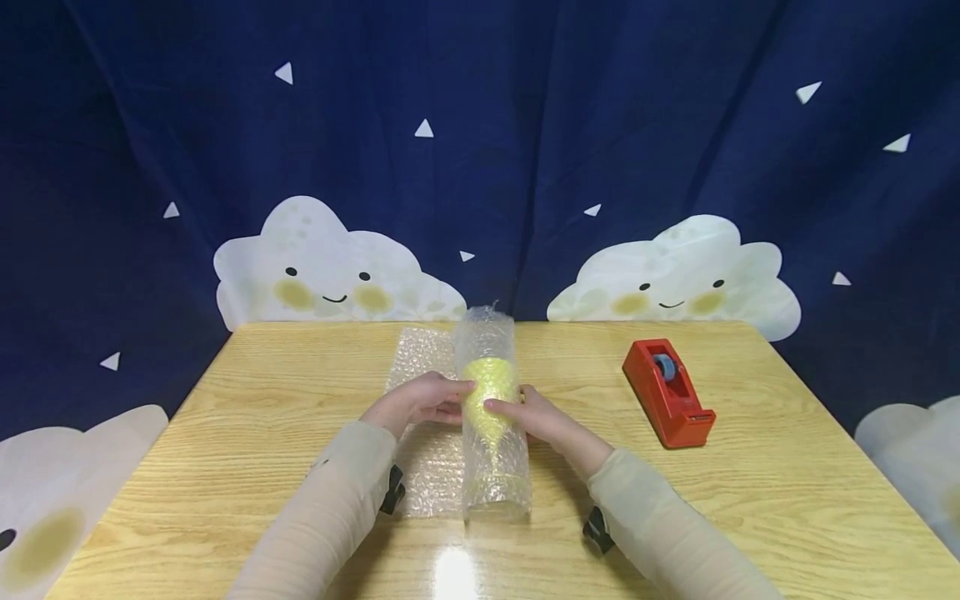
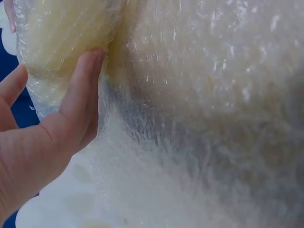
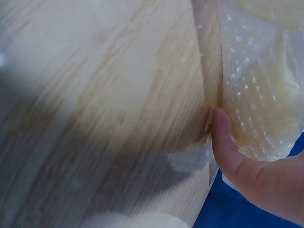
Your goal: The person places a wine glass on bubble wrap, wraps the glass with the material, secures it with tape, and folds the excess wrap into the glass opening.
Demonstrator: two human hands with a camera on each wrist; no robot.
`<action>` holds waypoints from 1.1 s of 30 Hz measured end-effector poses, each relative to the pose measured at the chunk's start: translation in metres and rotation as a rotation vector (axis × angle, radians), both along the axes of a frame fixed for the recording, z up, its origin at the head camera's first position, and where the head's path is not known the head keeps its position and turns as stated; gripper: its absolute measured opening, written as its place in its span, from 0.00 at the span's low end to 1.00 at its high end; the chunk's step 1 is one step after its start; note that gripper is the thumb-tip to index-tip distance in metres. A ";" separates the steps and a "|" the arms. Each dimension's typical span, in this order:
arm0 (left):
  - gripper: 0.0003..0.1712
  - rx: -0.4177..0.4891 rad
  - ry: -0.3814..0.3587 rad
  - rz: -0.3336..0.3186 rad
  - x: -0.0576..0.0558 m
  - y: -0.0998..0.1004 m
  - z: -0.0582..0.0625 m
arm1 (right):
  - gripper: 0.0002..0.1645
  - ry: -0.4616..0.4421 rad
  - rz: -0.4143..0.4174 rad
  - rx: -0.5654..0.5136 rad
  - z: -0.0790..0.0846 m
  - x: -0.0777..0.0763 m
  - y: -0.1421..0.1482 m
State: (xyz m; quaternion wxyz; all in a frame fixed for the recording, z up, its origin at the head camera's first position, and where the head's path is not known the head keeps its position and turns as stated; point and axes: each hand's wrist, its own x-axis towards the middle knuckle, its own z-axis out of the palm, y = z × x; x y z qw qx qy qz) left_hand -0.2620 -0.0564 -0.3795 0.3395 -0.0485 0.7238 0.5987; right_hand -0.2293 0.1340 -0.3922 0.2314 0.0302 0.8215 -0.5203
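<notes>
A yellow goblet (image 1: pixel 491 400) shows through the clear bubble wrap (image 1: pixel 483 337) rolled round it. Its wide bowl is toward the far end, with a narrow stem and base toward the near end. My left hand (image 1: pixel 427 398) holds the roll's left side, thumb over its front. From the right, my right hand (image 1: pixel 543 415) grips the same roll, its thumb lying across the yellow bowl and the other fingers mostly hidden. An unrolled stretch of bubble wrap (image 1: pixel 427 467) lies flat on the table to the left, partly under my left hand.
On the right of the wooden table (image 1: pixel 285 467) stands a red tape dispenser (image 1: pixel 667 396) with a blue-cored tape roll (image 1: pixel 664 367). Behind the table's far edge hangs a dark blue curtain (image 1: pixel 480 183) printed with clouds and triangles.
</notes>
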 end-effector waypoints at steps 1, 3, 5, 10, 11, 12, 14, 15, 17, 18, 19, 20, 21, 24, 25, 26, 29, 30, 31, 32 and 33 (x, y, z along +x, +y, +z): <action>0.28 -0.021 0.010 0.006 0.001 0.000 0.001 | 0.51 -0.002 0.000 0.007 0.000 0.000 0.000; 0.30 -0.077 0.038 0.012 0.002 0.001 0.004 | 0.52 -0.003 -0.003 0.020 0.000 0.000 0.000; 0.35 -0.135 0.058 0.027 0.002 0.003 0.007 | 0.53 0.004 -0.001 0.036 0.000 0.000 0.000; 0.40 -0.272 0.132 0.026 0.006 0.008 0.010 | 0.57 0.037 0.014 0.059 0.000 0.001 -0.001; 0.38 -0.297 0.151 0.022 0.006 0.009 0.011 | 0.57 0.039 0.015 0.057 0.000 0.001 -0.002; 0.34 -0.320 0.167 0.017 0.007 0.010 0.011 | 0.57 0.044 0.018 0.059 0.000 0.002 -0.002; 0.29 -0.346 0.190 0.015 0.008 0.012 0.011 | 0.57 0.048 0.021 0.063 0.001 0.002 -0.002; 0.28 -0.356 0.198 0.016 0.008 0.012 0.011 | 0.57 0.048 0.023 0.064 0.001 0.002 -0.001; 0.27 -0.354 0.203 0.027 0.008 0.013 0.011 | 0.56 0.047 0.023 0.057 0.001 0.001 -0.001; 0.27 -0.351 0.203 0.030 0.008 0.012 0.011 | 0.55 0.045 0.025 0.056 0.002 0.001 -0.001; 0.27 -0.348 0.202 0.031 0.008 0.012 0.010 | 0.55 0.042 0.025 0.053 0.002 0.001 -0.001; 0.28 -0.345 0.201 0.031 0.008 0.011 0.010 | 0.55 0.041 0.028 0.051 0.002 0.001 0.000; 0.29 -0.344 0.203 0.030 0.008 0.011 0.009 | 0.55 0.038 0.029 0.043 0.002 0.001 -0.001; 0.31 -0.338 0.201 0.023 0.007 0.009 0.008 | 0.52 0.027 0.033 0.008 0.001 0.000 -0.001; 0.31 -0.334 0.200 0.022 0.007 0.008 0.007 | 0.51 0.025 0.033 -0.001 0.001 0.000 -0.002; 0.30 -0.329 0.201 0.021 0.007 0.008 0.007 | 0.51 0.024 0.034 -0.010 0.000 0.000 -0.002; 0.28 -0.302 0.194 0.019 0.006 0.006 0.006 | 0.49 0.024 0.029 -0.016 0.000 0.000 -0.003; 0.28 -0.294 0.192 0.014 0.006 0.006 0.005 | 0.48 0.028 0.032 -0.013 0.000 0.000 -0.003; 0.27 -0.285 0.189 0.009 0.006 0.005 0.005 | 0.48 0.026 0.031 -0.014 0.001 0.000 -0.003; 0.27 -0.279 0.189 0.003 0.006 0.005 0.005 | 0.48 0.023 0.031 -0.018 0.001 0.000 -0.003; 0.28 -0.271 0.186 -0.003 0.005 0.005 0.005 | 0.48 0.020 0.029 -0.020 0.001 0.001 -0.003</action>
